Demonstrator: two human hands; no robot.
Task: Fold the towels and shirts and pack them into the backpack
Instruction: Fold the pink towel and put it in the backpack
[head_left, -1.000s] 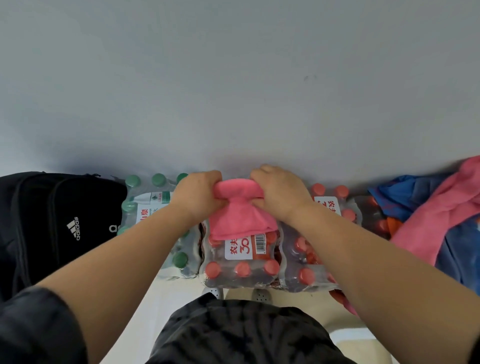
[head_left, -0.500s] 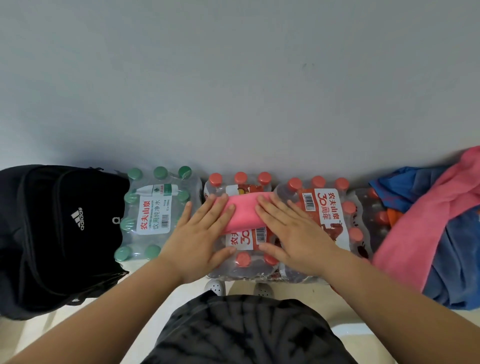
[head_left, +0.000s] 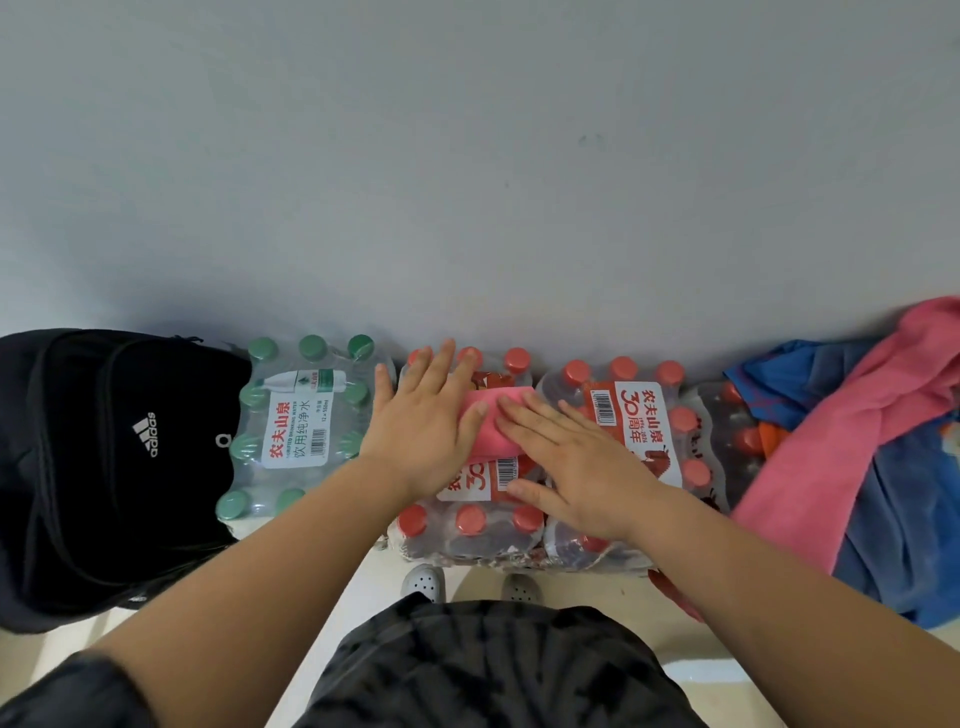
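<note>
At centre frame, a small pink folded cloth towel (head_left: 504, 394) lies on top of a shrink-wrapped pack of red-capped water bottles (head_left: 467, 525), its long axis running left to right across the picture. Both hands rest flat on it with straight fingers and grip nothing. The left hand (head_left: 421, 431) covers its left end, fingertips reaching the far row of caps. The right hand (head_left: 582, 467) lies over its right end and also spreads across the neighbouring red-labelled bottle pack (head_left: 639, 415). Only a narrow patch of pink shows between them.

The black fabric backpack with a white logo (head_left: 104, 467) sits at the left edge of the frame, beyond a pack of green-capped bottles (head_left: 296, 421), so the towel has to travel leftward. The left hand is the nearer one to the bag. Whether the bag's mouth is open cannot be told from this angle.

One second ago both hands clutched the towel in a raised bunch; half a second ago it was down and pressed under both palms, with more pink showing. The left hand has since slid farther up and across it. This looks like a last smoothing press before pick-up. A crumpled blue garment (head_left: 898, 525) and a long pink towel (head_left: 831, 467) wait unfolded at the right edge.
</note>
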